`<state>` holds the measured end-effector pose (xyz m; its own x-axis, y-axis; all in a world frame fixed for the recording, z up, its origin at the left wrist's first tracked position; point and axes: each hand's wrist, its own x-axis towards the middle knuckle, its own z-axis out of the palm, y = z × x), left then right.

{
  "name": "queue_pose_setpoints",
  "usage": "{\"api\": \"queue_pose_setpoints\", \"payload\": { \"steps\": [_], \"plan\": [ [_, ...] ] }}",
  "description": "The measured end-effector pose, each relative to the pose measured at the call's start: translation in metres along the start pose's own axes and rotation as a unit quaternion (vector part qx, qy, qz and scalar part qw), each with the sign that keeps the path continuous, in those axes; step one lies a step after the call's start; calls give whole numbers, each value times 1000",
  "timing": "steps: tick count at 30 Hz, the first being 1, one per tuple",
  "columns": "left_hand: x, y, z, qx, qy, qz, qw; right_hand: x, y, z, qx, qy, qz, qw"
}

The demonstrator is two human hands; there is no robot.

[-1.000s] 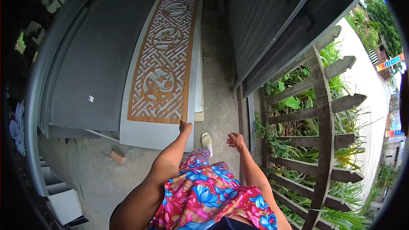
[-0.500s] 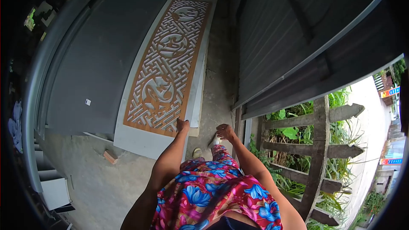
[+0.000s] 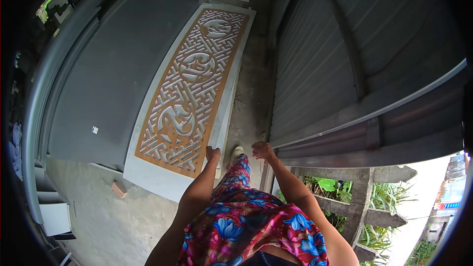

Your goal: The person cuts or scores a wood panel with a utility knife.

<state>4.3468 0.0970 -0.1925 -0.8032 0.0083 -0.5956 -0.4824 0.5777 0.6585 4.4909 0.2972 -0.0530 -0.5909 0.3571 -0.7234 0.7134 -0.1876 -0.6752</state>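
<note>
A long wood-coloured panel (image 3: 201,135) with a cut-out lattice and three round motifs lies on a white board (image 3: 148,180) to my left. My left hand (image 3: 213,155) hangs by the panel's near right edge, overlapping it in this view; its fingers are loosely bent and nothing shows in them. Beside the metal wall on the right, my right hand (image 3: 262,151) hangs with fingers apart and holds nothing. Between the two hands one light shoe (image 3: 237,152) shows on the concrete.
Left of the panel stands a large dark grey sheet (image 3: 113,69) with a small white label. A corrugated metal wall (image 3: 315,79) runs along the right, above a concrete fence (image 3: 362,187) with plants behind it. A brick (image 3: 118,189) lies on the concrete floor (image 3: 98,212).
I have stepped forward along the panel, which now sits slightly lower and to the left. The fence has slid down in view; both hands still hang at my sides.
</note>
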Motion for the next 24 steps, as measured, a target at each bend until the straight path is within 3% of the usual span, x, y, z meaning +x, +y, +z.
{"api": "queue_pose_setpoints", "payload": {
  "steps": [6, 8, 9, 11, 14, 18, 24],
  "plan": [
    [63, 0, 45, -12, -11, 24, 1000, 47, -23, -20, 3, -5, 30, 1000],
    [56, 38, 43, -15, 0, 32, 999, 78, -28, -30, 14, -12, 58, 998],
    [55, 58, 36, -51, -42, -4, 998, 93, -34, -32, 18, -6, 54, 998],
    [61, 83, 29, -101, -38, -41, 993, 121, -51, -40, 20, 6, 51, 999],
    [84, 113, 26, -72, -5, -72, 995, 161, -85, -56, 0, 2, 46, 999],
    [114, 158, 22, -27, -24, -86, 996, 193, -134, -84, -23, 30, 41, 998],
    [153, 233, 33, -2, -42, -11, 999, 219, -169, -135, 12, 71, 77, 994]
  ]
}}
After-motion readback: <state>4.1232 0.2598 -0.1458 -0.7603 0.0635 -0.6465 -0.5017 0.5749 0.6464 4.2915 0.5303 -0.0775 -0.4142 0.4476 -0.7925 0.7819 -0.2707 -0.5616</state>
